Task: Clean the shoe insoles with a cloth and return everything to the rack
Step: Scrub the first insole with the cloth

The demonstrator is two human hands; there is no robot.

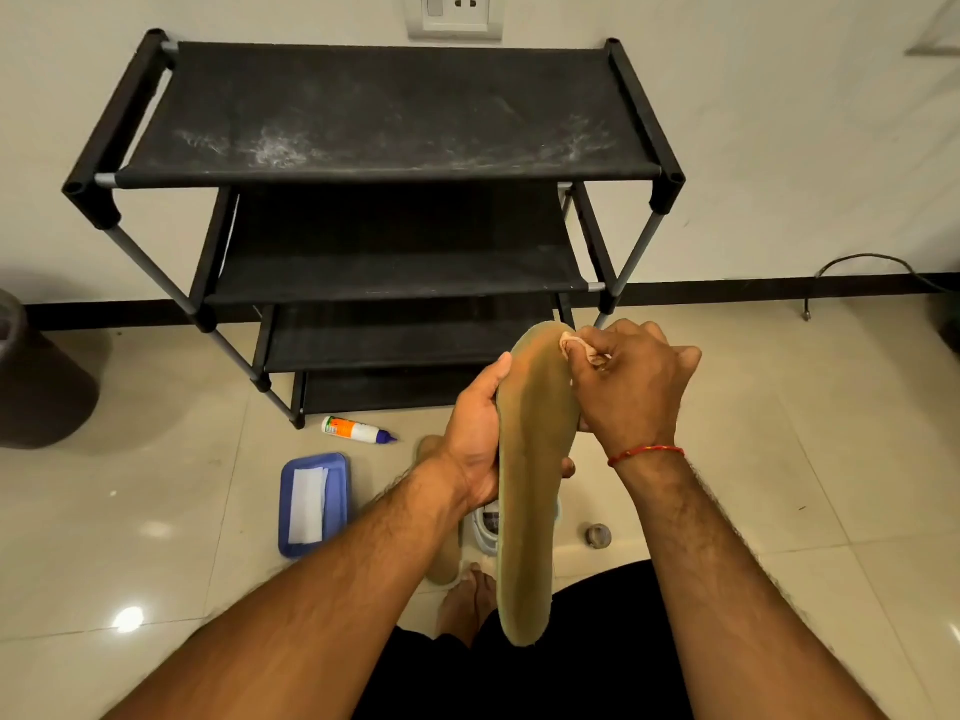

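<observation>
From the head camera, the left hand curls around the middle of the tan insole, with the thumb on the near edge. It holds the insole up in the air, in front of the black rack. The toe end points away and the heel points back at the person. The right hand pinches a small pale cloth and presses it on the toe end.

I think the wiping has only just started. To do it well, keep the insole steady and rub in long strokes from toe to heel. Go over the edges too, and turn the cloth when it gets dirty.

A glue bottle lies on the floor near the rack. Its label is orange and green, but the words are too small to read. I see no other writing.
</observation>
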